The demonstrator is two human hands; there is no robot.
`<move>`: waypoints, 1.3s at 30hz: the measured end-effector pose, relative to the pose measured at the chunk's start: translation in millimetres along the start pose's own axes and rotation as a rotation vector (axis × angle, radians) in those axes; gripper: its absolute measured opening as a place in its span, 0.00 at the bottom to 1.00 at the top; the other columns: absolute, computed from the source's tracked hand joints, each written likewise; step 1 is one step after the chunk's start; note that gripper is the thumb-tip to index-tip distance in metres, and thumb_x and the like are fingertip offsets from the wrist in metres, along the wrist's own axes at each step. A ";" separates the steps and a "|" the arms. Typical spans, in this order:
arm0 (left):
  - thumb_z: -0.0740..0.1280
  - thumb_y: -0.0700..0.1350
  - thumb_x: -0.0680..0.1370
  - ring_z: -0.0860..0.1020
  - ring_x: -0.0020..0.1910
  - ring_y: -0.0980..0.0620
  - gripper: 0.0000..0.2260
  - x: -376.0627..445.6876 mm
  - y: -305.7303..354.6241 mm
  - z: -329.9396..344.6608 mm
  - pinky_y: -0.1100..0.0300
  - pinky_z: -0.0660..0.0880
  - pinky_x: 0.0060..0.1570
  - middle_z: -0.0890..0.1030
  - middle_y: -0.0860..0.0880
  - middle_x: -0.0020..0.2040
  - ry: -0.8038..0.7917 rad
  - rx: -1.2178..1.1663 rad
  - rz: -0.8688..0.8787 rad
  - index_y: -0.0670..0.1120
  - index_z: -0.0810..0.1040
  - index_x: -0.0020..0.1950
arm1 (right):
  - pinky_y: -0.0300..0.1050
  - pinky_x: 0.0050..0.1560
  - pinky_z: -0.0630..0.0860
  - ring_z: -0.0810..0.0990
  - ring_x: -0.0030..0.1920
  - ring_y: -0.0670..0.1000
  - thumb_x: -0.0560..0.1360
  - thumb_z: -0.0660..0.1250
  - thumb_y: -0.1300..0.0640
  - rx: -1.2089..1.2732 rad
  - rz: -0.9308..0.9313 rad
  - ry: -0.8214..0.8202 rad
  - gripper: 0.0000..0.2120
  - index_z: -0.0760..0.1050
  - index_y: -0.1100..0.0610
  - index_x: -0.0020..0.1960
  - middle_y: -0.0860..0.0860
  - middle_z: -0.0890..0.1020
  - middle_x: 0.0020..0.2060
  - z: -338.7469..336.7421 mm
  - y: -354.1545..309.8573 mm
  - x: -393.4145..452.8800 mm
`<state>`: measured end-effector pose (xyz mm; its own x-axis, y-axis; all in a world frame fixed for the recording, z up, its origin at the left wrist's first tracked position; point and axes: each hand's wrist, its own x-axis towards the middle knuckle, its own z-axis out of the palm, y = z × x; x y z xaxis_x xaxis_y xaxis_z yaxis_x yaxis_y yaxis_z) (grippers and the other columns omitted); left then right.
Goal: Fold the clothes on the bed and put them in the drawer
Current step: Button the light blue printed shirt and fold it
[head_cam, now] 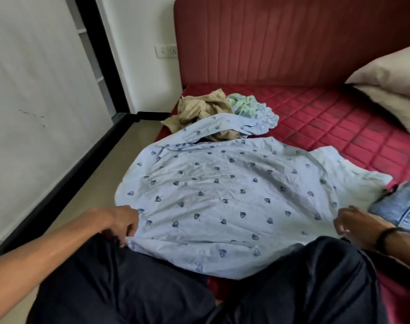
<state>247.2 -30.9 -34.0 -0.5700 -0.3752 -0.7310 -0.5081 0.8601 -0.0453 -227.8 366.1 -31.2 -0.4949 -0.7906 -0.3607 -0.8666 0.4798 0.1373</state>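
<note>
Shirt [222,195] is lying spread on the bed [328,118]; left hand [122,222] and right hand [356,222] are each pinching its near edge.

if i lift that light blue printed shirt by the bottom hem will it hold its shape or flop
The shirt will probably flop: it is creased and drapes over the person's lap. It looks thin, so likely light. Its sleeve lies on the tan garment and may drag it.

Bedroom: bed [328,118], pillow [391,85]
</note>
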 end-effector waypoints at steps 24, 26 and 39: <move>0.60 0.49 0.86 0.79 0.51 0.30 0.08 127.4 -47.0 27.3 0.40 0.74 0.48 0.82 0.35 0.52 1.192 -0.813 -0.484 0.46 0.73 0.59 | 0.55 0.41 0.70 0.79 0.44 0.68 0.83 0.53 0.35 0.634 0.379 0.662 0.24 0.73 0.55 0.46 0.65 0.82 0.41 -5.8 -6.5 183.2; 0.60 0.52 0.86 0.79 0.47 0.31 0.11 123.6 -47.5 24.9 0.41 0.74 0.45 0.81 0.36 0.45 1.194 -0.799 -0.463 0.45 0.74 0.53 | 0.52 0.38 0.70 0.77 0.39 0.62 0.77 0.48 0.24 0.547 0.340 0.551 0.34 0.73 0.53 0.42 0.58 0.80 0.35 -11.7 -12.1 177.3; 0.52 0.56 0.87 0.78 0.38 0.30 0.19 101.2 -48.1 7.4 0.43 0.73 0.37 0.79 0.38 0.37 1.326 -0.593 -0.443 0.45 0.72 0.48 | 0.53 0.39 0.65 0.77 0.43 0.67 0.83 0.60 0.42 0.514 0.384 0.661 0.20 0.68 0.58 0.44 0.63 0.76 0.38 -44.3 -17.3 189.0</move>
<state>218.7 -107.8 -110.8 -0.2929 -0.8664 0.4045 -0.7833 0.4600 0.4181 -309.1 191.5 -60.9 -0.8159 -0.5228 0.2469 -0.5782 0.7391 -0.3456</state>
